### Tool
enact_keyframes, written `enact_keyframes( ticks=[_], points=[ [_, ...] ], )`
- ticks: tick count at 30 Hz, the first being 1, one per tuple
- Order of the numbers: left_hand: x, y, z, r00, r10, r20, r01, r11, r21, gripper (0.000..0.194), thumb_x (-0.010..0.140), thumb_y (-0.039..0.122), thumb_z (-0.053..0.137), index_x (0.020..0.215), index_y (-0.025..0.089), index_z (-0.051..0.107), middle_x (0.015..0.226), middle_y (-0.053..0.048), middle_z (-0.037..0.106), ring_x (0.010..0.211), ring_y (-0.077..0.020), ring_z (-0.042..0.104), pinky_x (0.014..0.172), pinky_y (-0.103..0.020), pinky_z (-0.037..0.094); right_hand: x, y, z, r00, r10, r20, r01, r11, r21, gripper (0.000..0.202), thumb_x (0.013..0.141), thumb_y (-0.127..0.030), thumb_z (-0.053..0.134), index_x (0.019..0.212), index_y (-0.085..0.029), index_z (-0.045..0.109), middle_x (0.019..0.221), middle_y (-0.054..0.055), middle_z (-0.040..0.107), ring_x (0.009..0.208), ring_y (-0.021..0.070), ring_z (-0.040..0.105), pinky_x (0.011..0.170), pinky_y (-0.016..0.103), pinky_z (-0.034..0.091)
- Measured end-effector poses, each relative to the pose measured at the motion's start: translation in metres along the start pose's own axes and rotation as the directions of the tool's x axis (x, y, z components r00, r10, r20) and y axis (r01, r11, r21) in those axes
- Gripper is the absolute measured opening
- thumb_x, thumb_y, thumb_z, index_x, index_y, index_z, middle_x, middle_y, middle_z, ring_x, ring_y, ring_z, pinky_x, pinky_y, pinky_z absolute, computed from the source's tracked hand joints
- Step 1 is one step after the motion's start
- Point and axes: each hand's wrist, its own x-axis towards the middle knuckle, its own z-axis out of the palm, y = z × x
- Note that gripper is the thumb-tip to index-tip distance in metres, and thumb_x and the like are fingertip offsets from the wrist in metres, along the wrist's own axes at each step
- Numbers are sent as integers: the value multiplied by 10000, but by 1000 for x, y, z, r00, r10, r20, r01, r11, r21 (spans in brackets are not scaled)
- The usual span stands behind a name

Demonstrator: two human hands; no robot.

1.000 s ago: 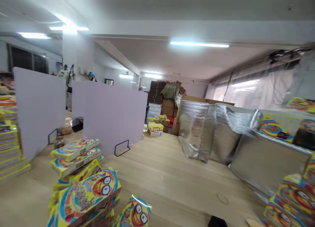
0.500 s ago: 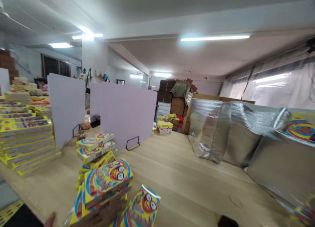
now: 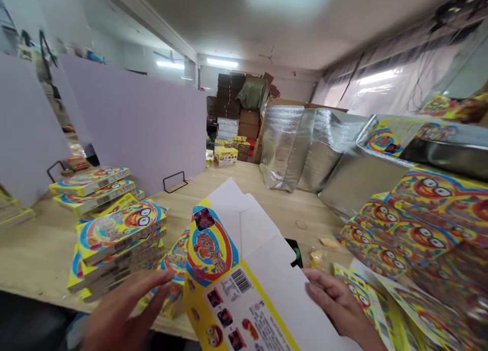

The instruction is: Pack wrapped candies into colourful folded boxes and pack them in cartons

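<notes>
An unfolded yellow printed carton (image 3: 244, 305) with white inner flaps is tilted in front of me. My right hand (image 3: 339, 302) grips its right edge, with fingers curled over the white side. To the left of the carton is my left hand (image 3: 129, 308), its thumb and fingers apart and nothing between them; it is somewhat blurred. Just beyond that hand, a stack of closed cartoon-face boxes (image 3: 122, 229) stands on the wooden table (image 3: 213, 183). Another printed box (image 3: 175, 259) lies between the stack and the held carton, partly hidden by it.
Flat printed cartons (image 3: 366, 295) lie at the right, below a large pile of printed cartons (image 3: 423, 229). Silvery foil-lined boxes (image 3: 282, 148) line the table's right side. A pale purple divider (image 3: 145, 127) stands at the left. A dark object (image 3: 294, 252) sits behind the carton.
My view has turned right and down. The unfolded carton has come into view in my right hand, and my left hand now shows beside it.
</notes>
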Motion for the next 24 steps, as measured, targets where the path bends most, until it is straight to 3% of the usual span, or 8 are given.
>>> enact_keyframes(
  ticks=[2,5,8,13,17,20,22,24],
  points=[
    [13,24,30,992,111,67,-104,989,-105,109,784,278,688,889,293,717,807,24,767,712,-169,729,696,-234,593,-7,11,-9,999,17,-38,-15,999,52,493,636,-563,765,952,-186,737,806,92,719,690,230,663,629,322,525],
    [22,51,69,994,52,94,-29,972,-232,84,824,250,652,898,252,690,792,13,752,697,-151,716,655,-214,577,-23,26,-31,989,24,-146,-5,991,131,491,614,-534,793,947,-178,732,795,94,725,676,226,668,609,311,524],
    [7,53,86,971,-4,239,70,961,-268,210,859,273,594,1058,251,657,721,27,723,626,-132,688,584,-198,545,-36,39,-48,970,42,-241,8,980,201,458,597,-495,820,926,-188,733,793,81,734,660,220,675,615,310,534],
    [-55,15,98,861,-184,473,249,965,-78,279,891,317,460,1043,193,659,679,1,670,586,-145,625,557,-238,486,-32,51,-59,974,70,-217,-8,961,277,432,600,-441,839,931,-184,731,774,71,746,618,214,681,572,290,532],
    [-85,-8,98,759,-283,587,348,937,1,518,852,318,487,1343,153,493,598,42,565,547,-148,550,543,-251,436,-18,49,-50,979,88,-186,-22,944,330,400,600,-417,850,922,-208,737,798,51,755,612,185,679,563,255,528],
    [-75,-9,86,699,-365,615,502,863,-57,526,845,414,504,1301,154,535,600,32,579,572,-160,564,564,-265,452,-13,43,-41,980,114,-162,-48,929,366,408,565,-405,870,908,-226,741,793,34,755,607,172,673,567,245,528],
    [-51,-6,76,659,-437,612,597,799,-72,537,850,508,479,1216,133,592,559,23,577,554,-178,580,544,-279,460,-10,41,-35,979,120,-165,-49,922,383,386,595,-405,856,918,-231,738,800,27,753,626,164,672,576,234,521],
    [-16,0,71,661,-478,578,633,769,-87,571,855,565,454,1206,135,590,698,-35,669,684,-223,653,590,-307,501,-6,42,-29,984,111,-140,-46,914,403,347,634,-402,835,915,-225,733,792,22,745,646,158,668,593,224,509]
  ],
)
